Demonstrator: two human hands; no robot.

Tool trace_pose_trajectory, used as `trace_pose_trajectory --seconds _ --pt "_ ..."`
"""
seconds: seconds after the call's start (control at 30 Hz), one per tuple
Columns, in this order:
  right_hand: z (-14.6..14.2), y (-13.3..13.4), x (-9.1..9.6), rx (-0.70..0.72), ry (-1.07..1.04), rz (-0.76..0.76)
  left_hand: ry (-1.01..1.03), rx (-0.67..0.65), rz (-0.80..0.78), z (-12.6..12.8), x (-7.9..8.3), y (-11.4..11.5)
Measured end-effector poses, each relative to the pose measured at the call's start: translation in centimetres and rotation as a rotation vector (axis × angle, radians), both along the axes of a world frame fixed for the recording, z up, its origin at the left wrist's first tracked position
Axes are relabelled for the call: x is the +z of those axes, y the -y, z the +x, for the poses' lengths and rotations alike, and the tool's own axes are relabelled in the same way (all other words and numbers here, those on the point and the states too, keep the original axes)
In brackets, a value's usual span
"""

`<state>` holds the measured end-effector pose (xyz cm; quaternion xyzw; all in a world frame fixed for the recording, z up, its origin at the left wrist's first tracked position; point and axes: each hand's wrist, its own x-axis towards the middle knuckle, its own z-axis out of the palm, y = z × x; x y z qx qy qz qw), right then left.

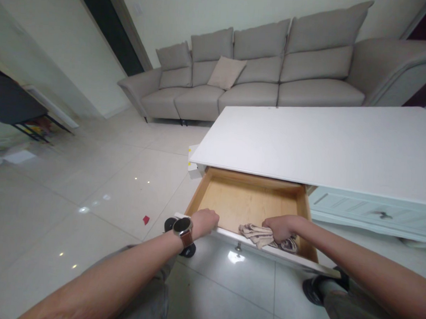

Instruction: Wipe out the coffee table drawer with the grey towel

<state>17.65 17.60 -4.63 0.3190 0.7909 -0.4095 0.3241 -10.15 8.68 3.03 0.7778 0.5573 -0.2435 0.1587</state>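
A wooden drawer point(239, 196) is pulled out of a white coffee table point(317, 146). My left hand point(204, 222), with a watch point(183, 226) on its wrist, grips the drawer's front edge near the left corner, fingers curled over it. In my right hand point(281, 227) is a crumpled beige cloth point(257, 234) with darker stripes. The cloth lies against the drawer's front panel on the right half, partly over its top edge. Part of the cloth is hidden under my fingers. A small metal knob point(238, 246) shows on the drawer front.
A grey sofa point(252, 92) with a beige cushion point(226, 73) stands behind the table. To the right is a shut drawer front point(349, 204). A white box point(193, 161) sits by the table's left end. A red scrap point(146, 220) lies on the tiled floor point(101, 182).
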Motion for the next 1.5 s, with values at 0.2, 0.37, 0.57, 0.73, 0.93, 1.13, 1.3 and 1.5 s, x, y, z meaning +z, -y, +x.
trace_pose_trajectory --seconds 0.2,0.37,0.57,0.73,0.93,1.13,1.3,1.5 --pt "-0.1 0.1 0.4 -0.004 0.005 0.0 -0.026 -0.021 0.007 -0.1 -0.3 0.0" --pt "-0.1 0.1 0.5 0.037 -0.045 0.01 -0.002 -0.012 0.032 -0.3 -0.9 0.0" --pt "0.2 0.0 -0.3 0.044 -0.055 0.002 -0.001 -0.023 0.023 -0.4 -1.0 -0.1" --pt "0.2 0.0 -0.2 0.028 -0.044 0.032 -0.017 -0.031 0.014 -0.3 -0.8 0.0" --pt "0.3 0.1 -0.1 0.015 -0.036 0.03 0.009 -0.014 0.017 -0.2 -0.7 0.0" --pt "0.4 -0.2 -0.8 0.018 -0.041 0.009 -0.001 -0.001 0.016 0.0 -0.4 0.0" --pt "0.2 0.0 -0.3 0.023 -0.039 0.031 -0.006 -0.025 0.024 -0.3 -0.8 0.0" --pt "0.1 0.2 0.2 0.033 -0.02 0.051 -0.01 -0.034 0.047 -0.5 -1.5 0.0"
